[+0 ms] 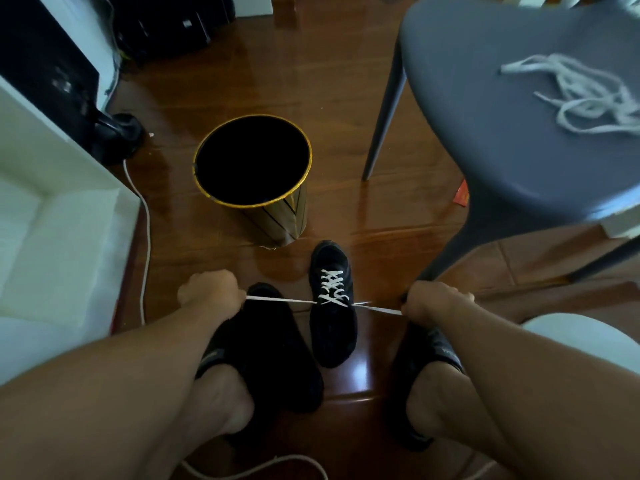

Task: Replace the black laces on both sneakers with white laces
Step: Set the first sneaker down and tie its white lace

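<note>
On the wooden floor [346,98], between our feet, we see a black sneaker [333,306] already threaded with a white lace [331,287]. Our left hand [207,289] grips one lace end and our right hand [434,301] the other, both stretched taut sideways. More white laces [581,95] lie on the grey chair [485,116]; a black-and-gold bin [277,216] stands just beyond the sneaker.
</note>
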{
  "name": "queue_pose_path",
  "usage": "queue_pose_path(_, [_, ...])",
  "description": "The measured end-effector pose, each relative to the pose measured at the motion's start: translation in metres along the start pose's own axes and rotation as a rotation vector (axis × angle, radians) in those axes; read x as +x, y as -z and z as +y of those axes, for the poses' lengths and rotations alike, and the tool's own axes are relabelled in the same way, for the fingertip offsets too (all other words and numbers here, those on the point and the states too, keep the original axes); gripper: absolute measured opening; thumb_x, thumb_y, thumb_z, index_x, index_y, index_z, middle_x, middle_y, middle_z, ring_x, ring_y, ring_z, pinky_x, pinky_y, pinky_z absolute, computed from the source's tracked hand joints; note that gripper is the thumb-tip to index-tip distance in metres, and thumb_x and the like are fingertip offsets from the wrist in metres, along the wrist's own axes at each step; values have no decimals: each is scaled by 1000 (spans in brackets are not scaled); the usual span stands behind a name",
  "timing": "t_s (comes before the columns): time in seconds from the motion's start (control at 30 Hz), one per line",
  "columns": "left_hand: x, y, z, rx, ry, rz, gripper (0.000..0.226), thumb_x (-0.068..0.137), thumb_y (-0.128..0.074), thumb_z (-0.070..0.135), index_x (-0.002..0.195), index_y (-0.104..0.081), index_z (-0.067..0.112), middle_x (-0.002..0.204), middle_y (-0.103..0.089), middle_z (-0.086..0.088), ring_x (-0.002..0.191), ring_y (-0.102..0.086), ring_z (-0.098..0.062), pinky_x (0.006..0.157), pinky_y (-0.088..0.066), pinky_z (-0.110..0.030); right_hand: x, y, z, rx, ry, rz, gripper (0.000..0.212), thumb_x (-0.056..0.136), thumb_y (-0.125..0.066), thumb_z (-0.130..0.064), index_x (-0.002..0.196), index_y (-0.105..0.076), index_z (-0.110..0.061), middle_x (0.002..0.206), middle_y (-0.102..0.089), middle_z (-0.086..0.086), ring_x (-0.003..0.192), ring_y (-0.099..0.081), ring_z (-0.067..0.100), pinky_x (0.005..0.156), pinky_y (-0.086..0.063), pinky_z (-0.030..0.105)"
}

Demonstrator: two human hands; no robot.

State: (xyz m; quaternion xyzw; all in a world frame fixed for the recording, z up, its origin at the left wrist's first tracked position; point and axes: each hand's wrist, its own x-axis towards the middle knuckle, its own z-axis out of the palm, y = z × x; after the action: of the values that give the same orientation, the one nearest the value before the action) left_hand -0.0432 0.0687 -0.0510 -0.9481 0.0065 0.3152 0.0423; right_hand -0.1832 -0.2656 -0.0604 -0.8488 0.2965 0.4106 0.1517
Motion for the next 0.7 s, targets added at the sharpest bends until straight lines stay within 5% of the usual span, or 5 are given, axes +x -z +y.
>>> queue_pose_path(0.13, [-25, 15, 24, -716, -109, -113, 38, 99, -68, 45, 75, -70, 15, 81, -65, -6, 89, -63, -29, 80, -45, -35, -23, 13, -32, 631, 185, -110, 27, 92, -66, -31, 74, -70, -13, 76, -65, 11, 70, -56, 23, 65, -42, 32])
queue_pose_path(0.27, [-50, 43, 75, -1026, -266, -139, 32, 102, -66, 35, 77, -66, 13, 83, -63, -2, 87, -58, -21, 77, -40, -30, -32, 26, -63, 1185, 242, 43, 22, 93, -74, -32, 91, -74, -10, 86, -72, 8, 77, -65, 26, 73, -50, 33])
queue_pose_path(0.5, [-46, 35, 130, -1184, -339, -512, 14, 100, -64, 36, 95, -71, 25, 98, -70, 5, 105, -64, -21, 97, -44, -38, -26, 40, -93, 1404, 317, -70, 37, 106, -49, -44, 114, -75, -19, 112, -76, 7, 91, -67, 24, 85, -53, 39])
queue_pose_path(0.63, [-36, 30, 136, -1220, -276, -368, 21, 102, -64, 33, 90, -72, 18, 71, -69, 4, 62, -62, -10, 56, -43, -25, -10, 35, -93, 1397, 367, -88, 37, 110, -43, -34, 144, -56, -32, 138, -62, 9, 108, -63, 25, 83, -50, 37])
queue_pose_path(0.7, [-29, 28, 135, -1241, -245, -302, 23, 102, -67, 31, 93, -75, 11, 60, -67, 6, 54, -62, -10, 52, -43, -22, -1, 25, -88, 1256, 348, 33, 48, 107, -50, -26, 154, -45, -28, 142, -57, 5, 112, -64, 25, 83, -53, 36])
